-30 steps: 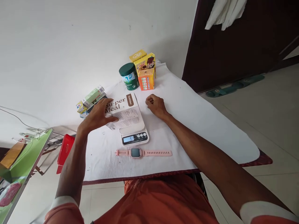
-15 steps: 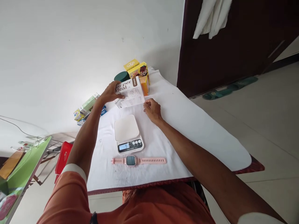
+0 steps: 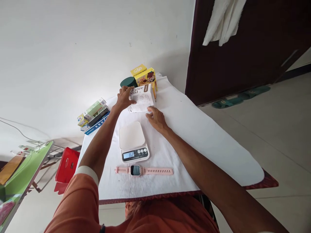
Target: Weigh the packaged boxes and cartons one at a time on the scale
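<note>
A white carton (image 3: 141, 98) printed "Su-per Meal" stands at the far end of the cloth-covered table, close in front of the other packages. My left hand (image 3: 125, 98) grips its left side, thumb on the front face and fingers over the top edge. At the carton's lower right corner is my right hand (image 3: 157, 119), thumb and index finger parted, the index fingertip by the corner and the other fingers curled. Nearer to me lies a white kitchen scale (image 3: 132, 136) with a bare platform; its lit display seems to read 362. A pink-strapped smartwatch (image 3: 135, 170) lies stretched out below the scale.
Yellow boxes (image 3: 147, 77) and a dark green round container (image 3: 128, 82) stand behind the carton. Several small boxes (image 3: 96, 113) are stacked at the table's left edge. A red stool (image 3: 66, 165) and a green table (image 3: 31, 168) are further left. The wall closes off the far side.
The carton has shifted slightly right and back with my left hand on it. My right thumb and index finger have parted. The scale's reading has changed from about 91 to about 362.
</note>
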Demonstrator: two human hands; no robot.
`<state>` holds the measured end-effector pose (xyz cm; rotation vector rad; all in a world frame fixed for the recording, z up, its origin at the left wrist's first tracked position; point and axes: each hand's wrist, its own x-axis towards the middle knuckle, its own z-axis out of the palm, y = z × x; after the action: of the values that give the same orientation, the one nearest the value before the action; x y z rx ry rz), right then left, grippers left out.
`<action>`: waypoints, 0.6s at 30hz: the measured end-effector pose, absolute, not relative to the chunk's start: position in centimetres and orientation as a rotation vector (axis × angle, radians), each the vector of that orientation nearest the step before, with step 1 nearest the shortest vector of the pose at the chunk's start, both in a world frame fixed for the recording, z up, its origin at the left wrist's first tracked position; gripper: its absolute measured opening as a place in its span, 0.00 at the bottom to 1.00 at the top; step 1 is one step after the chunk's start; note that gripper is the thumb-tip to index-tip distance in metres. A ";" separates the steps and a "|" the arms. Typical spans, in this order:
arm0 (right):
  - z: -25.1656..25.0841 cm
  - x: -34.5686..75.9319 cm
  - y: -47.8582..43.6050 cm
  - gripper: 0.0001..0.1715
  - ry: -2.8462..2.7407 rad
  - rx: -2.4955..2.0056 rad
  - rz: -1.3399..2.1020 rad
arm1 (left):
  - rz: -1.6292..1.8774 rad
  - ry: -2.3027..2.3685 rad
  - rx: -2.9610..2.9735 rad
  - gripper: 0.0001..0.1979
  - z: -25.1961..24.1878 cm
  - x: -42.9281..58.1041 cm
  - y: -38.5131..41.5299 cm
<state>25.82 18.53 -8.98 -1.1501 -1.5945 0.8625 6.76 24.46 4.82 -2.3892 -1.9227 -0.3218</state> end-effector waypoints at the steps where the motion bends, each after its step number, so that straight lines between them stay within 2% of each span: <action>1: -8.9 25.8 18.6 0.16 -1.611 -1.148 0.865 | -0.331 -1.926 -2.357 0.47 4.5 7.1 24.2; 11: -9.5 26.1 18.5 0.22 -1.643 -1.106 0.882 | -0.512 -1.958 -2.197 0.53 2.5 6.3 19.4; 18: -10.6 25.9 19.2 0.16 -1.646 -1.099 0.792 | -0.451 -2.300 -1.738 0.45 4.7 -4.9 14.9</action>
<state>25.95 19.22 -10.59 -1.0991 -1.6462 0.7924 -4.92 14.89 4.70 -1.7378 -2.3000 -0.4505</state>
